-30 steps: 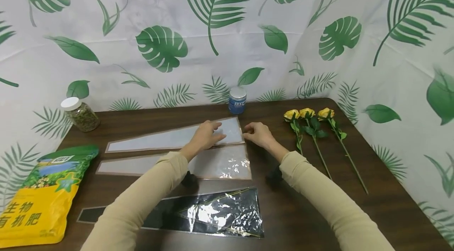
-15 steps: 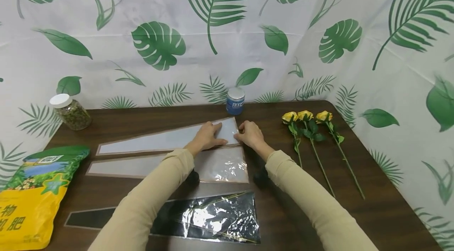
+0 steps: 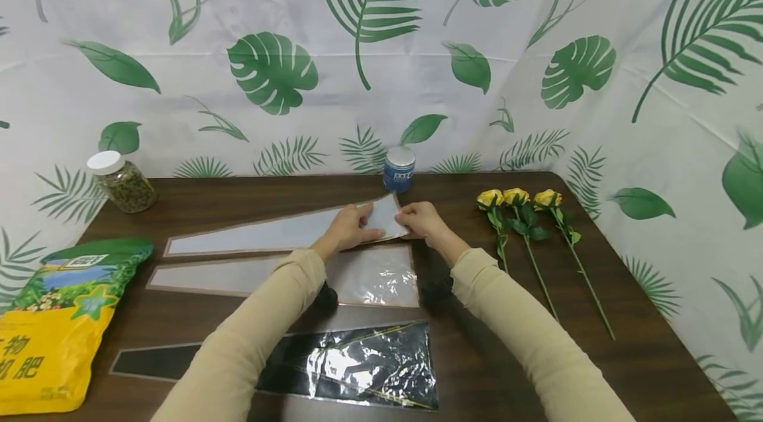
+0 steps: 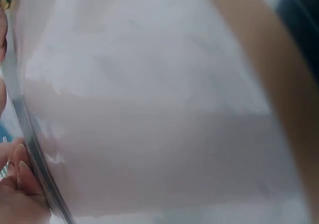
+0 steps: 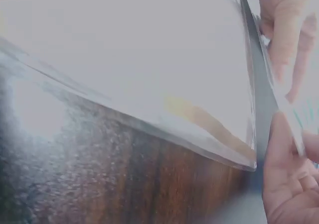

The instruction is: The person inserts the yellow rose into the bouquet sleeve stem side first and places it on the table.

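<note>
The rearmost white tapered sleeve (image 3: 256,231) has its wide right end raised a little off the table. My right hand (image 3: 424,220) pinches that end's edge between thumb and fingers. With thumb and fingers spread, my left hand (image 3: 348,228) rests on the same sleeve just to the left. The right wrist view shows the right hand (image 5: 289,179) gripping the thin edge, the left hand (image 5: 289,30) lying along the sheet above it. Nearer me lie a second pale sleeve (image 3: 375,276) and a glossy black one (image 3: 357,362), both flat.
Behind the sleeves stands a blue tin (image 3: 399,170). Three yellow roses (image 3: 528,236) lie to the right on the dark table (image 3: 632,356). At the left are a white-lidded jar (image 3: 128,187) and a yellow-green bag (image 3: 53,356). A leaf-patterned cloth (image 3: 417,77) hangs behind.
My right hand has moved left onto the rear sleeve's right edge and taken hold of it. That end has risen slightly. My left hand has stayed on the sleeve.
</note>
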Tool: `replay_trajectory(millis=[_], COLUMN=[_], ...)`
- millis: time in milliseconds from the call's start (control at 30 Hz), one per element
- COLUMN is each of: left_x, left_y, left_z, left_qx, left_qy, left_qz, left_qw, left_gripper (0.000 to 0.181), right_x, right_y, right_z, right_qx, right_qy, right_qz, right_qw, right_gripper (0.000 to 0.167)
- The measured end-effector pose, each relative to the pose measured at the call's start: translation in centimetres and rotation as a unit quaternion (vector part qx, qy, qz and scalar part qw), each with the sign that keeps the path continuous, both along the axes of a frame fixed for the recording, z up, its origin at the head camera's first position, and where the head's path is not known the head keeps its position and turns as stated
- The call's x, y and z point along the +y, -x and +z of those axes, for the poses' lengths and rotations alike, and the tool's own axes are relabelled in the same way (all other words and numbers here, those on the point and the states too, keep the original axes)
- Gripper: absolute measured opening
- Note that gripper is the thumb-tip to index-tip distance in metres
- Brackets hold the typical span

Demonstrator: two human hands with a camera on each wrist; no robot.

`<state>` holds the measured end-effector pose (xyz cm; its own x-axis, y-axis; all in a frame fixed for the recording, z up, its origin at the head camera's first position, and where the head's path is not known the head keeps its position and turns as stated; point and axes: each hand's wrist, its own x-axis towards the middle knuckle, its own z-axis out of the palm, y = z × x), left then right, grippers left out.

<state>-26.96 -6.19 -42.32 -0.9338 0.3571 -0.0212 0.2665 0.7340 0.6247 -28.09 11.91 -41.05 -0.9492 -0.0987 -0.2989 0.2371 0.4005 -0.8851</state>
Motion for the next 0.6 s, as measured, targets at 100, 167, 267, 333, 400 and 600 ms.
replay_trajectory(millis=[100, 167, 267, 333, 400, 600], left_x=[-0.2, -0.1, 0.2, 0.5, 0.8, 1.7], left_y=[0.0, -0.2, -0.4, -0.6, -0.7, -1.0], left_z=[0.3, 0.5, 0.7, 0.7, 0.7, 0.2], left_qx=[-0.028, -0.039, -0.049, -0.045, -0.041, -0.009], left_qy=[-0.052, -0.084, -0.123, -0.139, -0.15, -0.172], left_qz=[0.022, 0.041, 0.078, 0.104, 0.131, 0.185], left_qw=[0.998, 0.9948, 0.9881, 0.9838, 0.9791, 0.9675], left_gripper=[0.068, 0.065, 0.058, 0.054, 0.05, 0.038], right_x=[0.0, 0.0, -0.1, -0.2, -0.3, -0.4], right_y=[0.4, 0.5, 0.4, 0.4, 0.2, -0.1], right_z=[-0.2, -0.6, -1.0, -1.1, -1.1, -1.2], right_qx=[-0.049, -0.056, -0.045, -0.03, -0.015, 0.013], right_qy=[0.08, 0.102, 0.118, 0.122, 0.121, 0.114], right_qz=[-0.029, -0.042, -0.045, -0.043, -0.043, -0.039], right_qw=[0.9952, 0.9923, 0.991, 0.9911, 0.9916, 0.9927], right_gripper=[0.024, 0.021, 0.016, 0.014, 0.013, 0.013])
